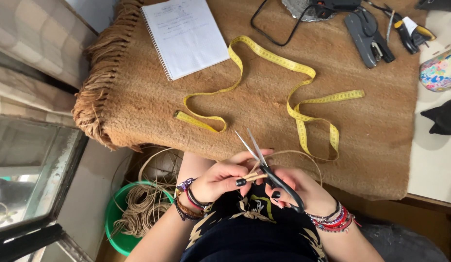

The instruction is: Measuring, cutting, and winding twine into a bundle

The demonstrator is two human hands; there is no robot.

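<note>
- Mat (264, 102): a coarse brown woven mat is spread over most of the table, with a fringe along its left edge. Everything else on the table is laid on it or just beside it.
- Bucket (114, 228): a green bucket is set on the floor at near left, and loose coils of twine (143, 206) are heaped in it.
- Notebook (185, 35): a spiral-bound pad is laid at far left on the mat.
- Tape (264, 85): a yellow measuring tape is looped across the middle of the mat, well apart from the hands.
- Stapler (368, 39): a dark stapler and other tools are gathered at far right.
- Scissors (271, 174): the black handles are gripped in the right hand (303, 189), closed around them; the blades are parted and pointed far-left.
- Cord (254, 177): a short tan bundle is pinched between thumb and fingers of the left hand (220, 179), at the near edge of the mat, just at the root of the blades.
- Technique, as judged: a clean cut is best obtained when the cord is held taut and seated deep in the blades, with the left fingertips kept clear of the edges and the cut made squarely across.
</note>
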